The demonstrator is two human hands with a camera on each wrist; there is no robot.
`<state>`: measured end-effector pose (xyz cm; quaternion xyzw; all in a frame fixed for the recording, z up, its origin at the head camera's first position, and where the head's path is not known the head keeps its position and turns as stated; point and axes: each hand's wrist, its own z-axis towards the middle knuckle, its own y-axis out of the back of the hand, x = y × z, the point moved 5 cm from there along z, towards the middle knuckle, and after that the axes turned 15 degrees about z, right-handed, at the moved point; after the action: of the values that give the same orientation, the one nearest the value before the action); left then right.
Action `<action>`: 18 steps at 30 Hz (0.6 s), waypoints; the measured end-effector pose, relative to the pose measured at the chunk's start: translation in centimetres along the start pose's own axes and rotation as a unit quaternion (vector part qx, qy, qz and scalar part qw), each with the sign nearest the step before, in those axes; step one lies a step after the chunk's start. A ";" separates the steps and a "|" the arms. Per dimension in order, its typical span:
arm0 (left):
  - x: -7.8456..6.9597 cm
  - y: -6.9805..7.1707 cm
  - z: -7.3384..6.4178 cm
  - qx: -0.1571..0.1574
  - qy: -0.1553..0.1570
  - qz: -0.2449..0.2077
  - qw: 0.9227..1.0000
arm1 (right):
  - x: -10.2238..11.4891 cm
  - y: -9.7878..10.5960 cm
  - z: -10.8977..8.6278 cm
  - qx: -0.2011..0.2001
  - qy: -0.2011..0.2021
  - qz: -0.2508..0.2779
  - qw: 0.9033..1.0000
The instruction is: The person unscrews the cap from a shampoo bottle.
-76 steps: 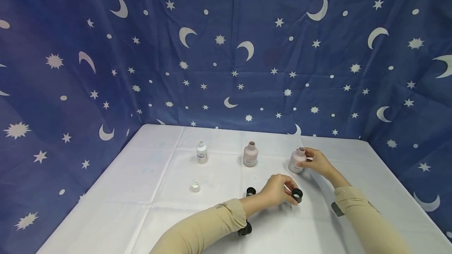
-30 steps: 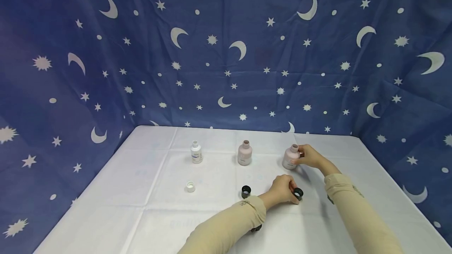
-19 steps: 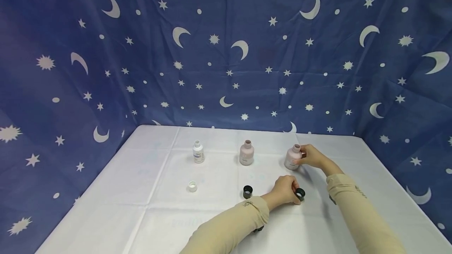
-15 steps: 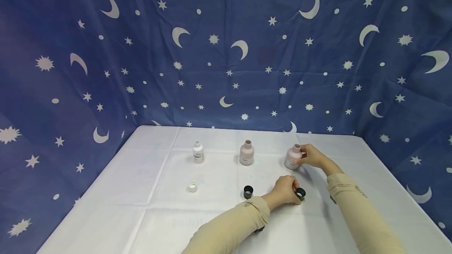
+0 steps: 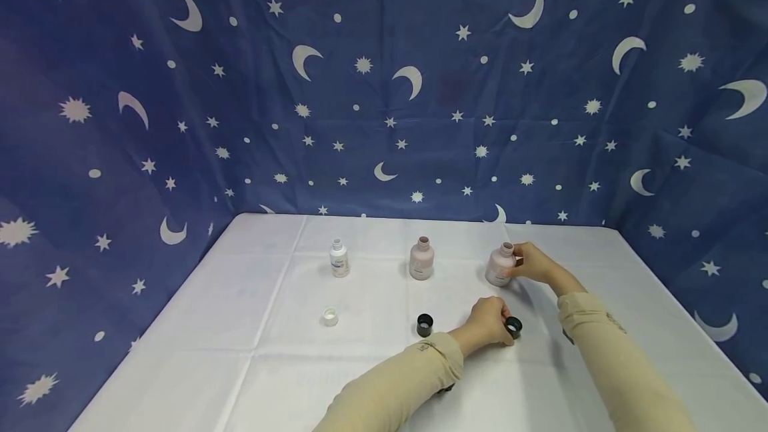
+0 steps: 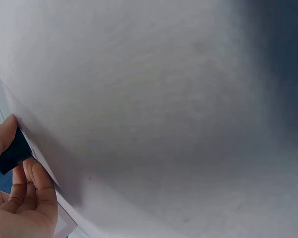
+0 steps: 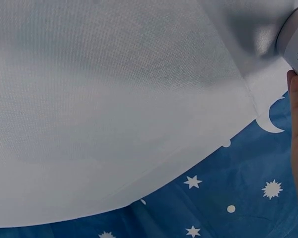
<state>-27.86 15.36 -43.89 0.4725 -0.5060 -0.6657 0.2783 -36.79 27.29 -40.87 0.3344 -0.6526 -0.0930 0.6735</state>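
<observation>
My left hand (image 5: 489, 320) pinches a black bottle cap (image 5: 513, 327) between thumb and fingers, low at the tabletop with the cap's opening showing. The left wrist view has the same cap (image 6: 15, 151) at its left edge, between the thumb and the fingertips. Behind it, my right hand (image 5: 534, 263) holds a pale pink bottle (image 5: 499, 268) by its right side; the bottle is uncapped. Part of that bottle (image 7: 297, 47) appears at the upper right of the right wrist view, fingers against it.
A second uncapped pink bottle (image 5: 422, 263) and a smaller white bottle (image 5: 339, 262) stand in line to the left. In front of them lie a black cap (image 5: 425, 325) and a white cap (image 5: 330, 317). A starry blue curtain (image 5: 384, 85) rises behind the white-covered table (image 5: 288, 379).
The left forearm has shifted right, uncovering the middle black cap. The right-hand bottle, more tilted at first, stands straighter. In the last half second the hands have hardly moved.
</observation>
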 end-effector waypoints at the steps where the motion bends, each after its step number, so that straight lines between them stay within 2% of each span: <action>1: 0.0 0.0 0.0 0.002 0.002 0.000 1.000 | 0.0 0.0 0.0 0.000 0.001 -0.002 1.000; 6: 0.1 0.7 -0.3 0.004 0.003 -0.003 1.000 | 0.6 0.1 0.0 0.003 0.024 -0.006 1.000; 11: 0.3 1.2 -0.8 0.009 0.011 -0.012 1.000 | 0.9 0.1 0.0 0.025 0.036 -0.012 0.999; 13: 0.3 1.3 -1.0 0.015 0.023 -0.026 0.999 | 0.8 0.0 -0.1 0.039 0.027 -0.012 0.999; 18: 1.0 1.5 -2.0 0.040 0.054 -0.080 0.995 | 0.1 -0.1 -1.0 0.086 -0.051 -0.014 0.995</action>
<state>-26.59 13.17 -42.96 0.5574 -0.4771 -0.6388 0.2316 -35.81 27.51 -40.75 0.3952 -0.6872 -0.0626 0.6063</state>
